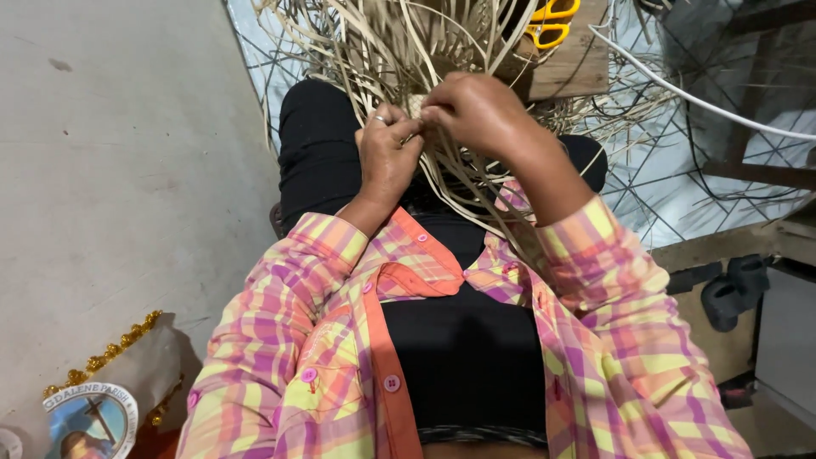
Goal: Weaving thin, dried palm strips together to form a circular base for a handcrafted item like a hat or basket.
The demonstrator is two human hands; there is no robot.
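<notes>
Pale tan woven-strip bundle [399,42] of flat dried fibre fans over lap, loose ends spreading toward top of view. Left hand [387,153] pinches strips, fingers narrow, closed on them; ring on one finger. Right hand [476,110] just beside, touching left, fingers curled tight on same strips. Black trousers [319,144] under work. Pink-yellow plaid shirt sleeves [272,340] frame view. Yellow-handled scissors [551,21] on brown wooden board [578,64] behind. White cable [705,102] at right. Grey concrete floor [110,153] at left.
</notes>
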